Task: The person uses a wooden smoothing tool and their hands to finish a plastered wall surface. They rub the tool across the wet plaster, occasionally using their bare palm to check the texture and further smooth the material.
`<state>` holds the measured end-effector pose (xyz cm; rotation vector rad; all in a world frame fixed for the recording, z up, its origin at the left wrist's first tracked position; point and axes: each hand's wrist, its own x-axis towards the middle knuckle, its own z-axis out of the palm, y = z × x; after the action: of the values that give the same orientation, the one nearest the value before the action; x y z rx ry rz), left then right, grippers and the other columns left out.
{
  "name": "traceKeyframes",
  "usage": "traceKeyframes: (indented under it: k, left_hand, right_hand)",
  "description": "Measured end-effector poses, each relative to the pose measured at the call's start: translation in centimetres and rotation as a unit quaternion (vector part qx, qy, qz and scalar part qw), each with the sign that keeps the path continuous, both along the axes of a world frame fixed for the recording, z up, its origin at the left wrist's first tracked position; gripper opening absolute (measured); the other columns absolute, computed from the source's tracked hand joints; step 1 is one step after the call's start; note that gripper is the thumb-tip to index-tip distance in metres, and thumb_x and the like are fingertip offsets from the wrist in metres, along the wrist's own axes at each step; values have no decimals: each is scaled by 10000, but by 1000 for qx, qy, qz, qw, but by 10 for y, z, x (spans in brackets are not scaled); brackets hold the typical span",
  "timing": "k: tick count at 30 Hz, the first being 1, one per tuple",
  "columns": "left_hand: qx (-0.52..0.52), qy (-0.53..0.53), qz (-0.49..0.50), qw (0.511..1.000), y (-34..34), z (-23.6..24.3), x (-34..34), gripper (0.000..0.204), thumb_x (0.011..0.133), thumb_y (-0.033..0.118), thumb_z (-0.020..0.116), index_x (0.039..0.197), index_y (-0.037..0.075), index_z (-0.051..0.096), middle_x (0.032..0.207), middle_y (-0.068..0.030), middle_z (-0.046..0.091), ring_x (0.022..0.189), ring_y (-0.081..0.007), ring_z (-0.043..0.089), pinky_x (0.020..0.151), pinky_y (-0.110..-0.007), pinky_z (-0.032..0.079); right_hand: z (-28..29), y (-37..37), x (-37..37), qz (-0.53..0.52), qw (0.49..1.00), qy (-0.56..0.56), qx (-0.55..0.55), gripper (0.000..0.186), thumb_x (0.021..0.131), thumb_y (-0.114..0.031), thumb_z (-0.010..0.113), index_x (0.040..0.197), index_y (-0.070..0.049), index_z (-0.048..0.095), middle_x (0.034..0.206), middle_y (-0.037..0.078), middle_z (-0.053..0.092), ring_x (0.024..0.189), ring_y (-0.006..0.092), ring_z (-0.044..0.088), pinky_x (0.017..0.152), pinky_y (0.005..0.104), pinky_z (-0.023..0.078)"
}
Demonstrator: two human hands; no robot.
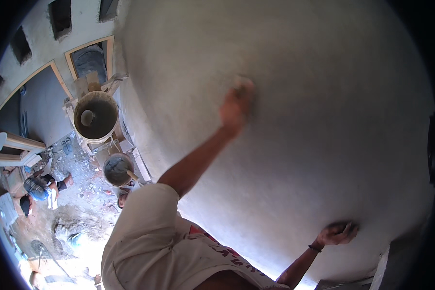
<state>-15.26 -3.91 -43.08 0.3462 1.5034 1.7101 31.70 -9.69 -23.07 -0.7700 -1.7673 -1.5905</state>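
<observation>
A broad grey plastered wall (pixel 285 159) fills most of the view. High on it, my left hand (pixel 234 106) presses a small pale sponge-like pad (pixel 245 83) against the surface; motion smears both, so the pad's exact kind is unclear. Lower and to the right, my right hand (pixel 337 234), with a dark band at its wrist, is against the same wall. Its fingers are curled, and a dark patch lies beside them. Whether that is a held thing or shadow, I cannot make out.
At left, a large bucket (pixel 112 129) holds grey liquid and a round scoop. Below it, a smaller bucket (pixel 107 180) contains grey mix and a wooden-handled tool. Another person (pixel 39 186) crouches on the rubble-strewn floor (pixel 82 193). A wood-framed opening (pixel 109 58) is behind.
</observation>
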Motion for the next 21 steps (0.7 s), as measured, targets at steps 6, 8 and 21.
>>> traceKeyframes:
  k: [6, 8, 21]
  left_hand:
    - [76, 445, 218, 865, 21, -4, -46, 419, 934, 228, 554, 1335, 349, 529, 1088, -146, 605, 929, -332, 636, 767, -462, 538]
    - [6, 367, 189, 911, 22, -38, -102, 422, 956, 243, 529, 1362, 356, 501, 1068, -157, 606, 943, -336, 633, 778, -455, 533]
    - [15, 355, 126, 926, -67, -131, 108, 540, 866, 138, 612, 1358, 332, 503, 1002, -84, 491, 868, -264, 579, 687, -389, 545]
  right_hand:
    - [-21, -16, -3, -9, 1000, -17, 2, 331, 958, -143, 405, 1218, -29, 576, 1306, 247, 517, 1232, 412, 472, 995, 556, 384]
    - [-34, -18, -13, 10, 1000, -17, -1, 330, 964, -153, 398, 1213, -26, 573, 1307, 240, 518, 1227, 410, 476, 993, 556, 380]
    - [-38, -32, -125, 12, 979, -169, -113, 461, 1026, -367, 350, 1351, -79, 505, 1425, 199, 450, 1301, 398, 427, 1045, 579, 316]
